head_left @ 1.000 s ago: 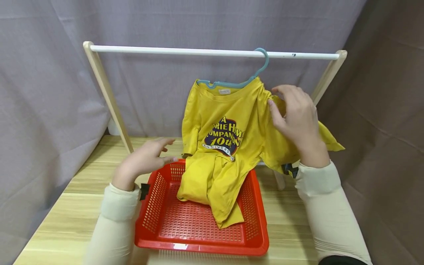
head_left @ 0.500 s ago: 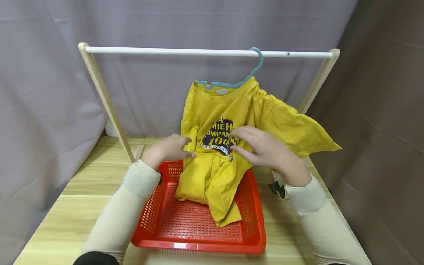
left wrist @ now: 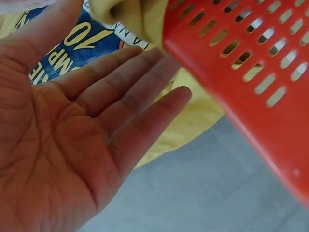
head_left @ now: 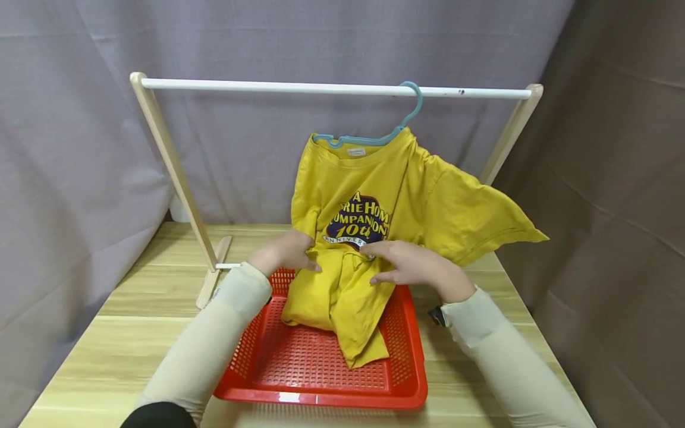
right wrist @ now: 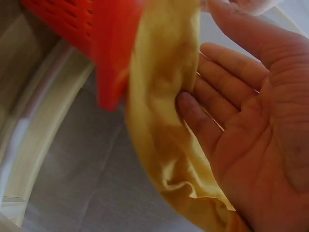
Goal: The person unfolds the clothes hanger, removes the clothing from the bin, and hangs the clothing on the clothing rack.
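A yellow T-shirt (head_left: 369, 172) with a dark printed badge hangs on a blue hanger (head_left: 369, 140), its lower part folded down into a red basket (head_left: 321, 401). My left hand (head_left: 289, 251) is at the shirt's left side, just above the basket's far rim; the left wrist view shows its fingers extended beside the yellow cloth. On the other side, my right hand (head_left: 414, 267) reaches over the shirt's front below the print. Its fingers are loosely extended and touch the cloth in the right wrist view. Neither hand grips anything.
The hanger hooks over the white rail (head_left: 267, 87) of a wooden rack, right of its middle. The rack's left leg (head_left: 171, 160) stands on the wooden table (head_left: 128, 345) close to my left forearm. Grey curtains (head_left: 241, 35) surround the back and sides.
My right hand has left the shirt's right shoulder and come down to its front. The right sleeve now spreads outward. My left hand has moved right to the shirt's side.
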Demonstrator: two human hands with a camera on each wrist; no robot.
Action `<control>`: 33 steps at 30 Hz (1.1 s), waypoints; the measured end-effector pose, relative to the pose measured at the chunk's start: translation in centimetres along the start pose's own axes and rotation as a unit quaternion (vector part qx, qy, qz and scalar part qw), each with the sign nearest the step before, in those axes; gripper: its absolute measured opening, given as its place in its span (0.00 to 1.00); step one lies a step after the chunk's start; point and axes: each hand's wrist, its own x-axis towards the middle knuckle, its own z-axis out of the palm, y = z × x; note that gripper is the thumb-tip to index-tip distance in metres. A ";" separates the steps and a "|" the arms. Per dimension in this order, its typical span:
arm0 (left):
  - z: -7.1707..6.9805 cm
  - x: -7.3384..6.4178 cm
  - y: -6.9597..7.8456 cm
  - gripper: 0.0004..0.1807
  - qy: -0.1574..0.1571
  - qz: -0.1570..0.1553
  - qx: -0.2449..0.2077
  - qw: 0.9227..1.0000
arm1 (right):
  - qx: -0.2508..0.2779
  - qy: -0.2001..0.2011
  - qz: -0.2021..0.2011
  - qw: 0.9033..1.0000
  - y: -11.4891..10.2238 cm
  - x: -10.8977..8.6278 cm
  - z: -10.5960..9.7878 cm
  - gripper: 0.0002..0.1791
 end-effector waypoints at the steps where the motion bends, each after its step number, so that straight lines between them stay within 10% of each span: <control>1: 0.1 0.1 0.0 0.37 -0.002 0.004 0.004 1.000 | -0.002 -0.002 0.003 1.000 0.0 0.0 0.2 0.38; 9: 1.0 1.0 -0.1 0.36 -0.007 0.034 0.009 0.999 | -0.060 0.000 -0.006 0.998 0.5 -0.1 2.0 0.39; 16: 1.7 1.6 -0.1 0.34 0.009 0.046 0.011 0.999 | -0.124 0.097 -0.065 0.985 1.7 0.3 3.3 0.22; 25: 2.4 2.5 -0.7 0.14 0.042 0.067 0.009 0.997 | -0.115 0.176 -0.081 0.974 2.7 0.7 3.6 0.07; 33: 1.8 2.4 -2.0 0.15 0.082 0.066 -0.037 0.994 | -0.087 0.203 -0.084 0.972 2.6 1.0 2.8 0.06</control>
